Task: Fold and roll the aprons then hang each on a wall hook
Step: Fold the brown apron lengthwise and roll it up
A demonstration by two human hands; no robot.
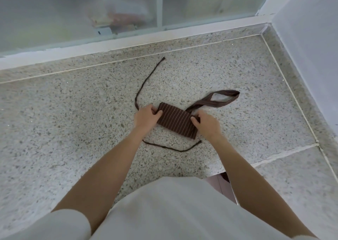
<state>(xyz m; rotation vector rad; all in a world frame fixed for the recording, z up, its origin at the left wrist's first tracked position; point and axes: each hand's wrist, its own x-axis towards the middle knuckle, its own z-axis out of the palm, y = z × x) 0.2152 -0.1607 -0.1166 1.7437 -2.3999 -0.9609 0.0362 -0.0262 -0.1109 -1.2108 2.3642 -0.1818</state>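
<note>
At frame centre, a rolled striped apron [176, 122] lies on the counter [73, 111], left hand [146, 118] and right hand [206, 125] gripping its opposite ends, fingers curled.

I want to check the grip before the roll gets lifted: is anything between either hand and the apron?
Nothing visible is. The left hand and right hand each grip an end of the rolled apron on the counter. No wall hook is in view.

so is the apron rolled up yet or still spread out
Folded or rolled into a compact bundle: the apron is a small striped block on the counter, with the left hand and right hand gripping its ends. Its ties trail loose.
</note>
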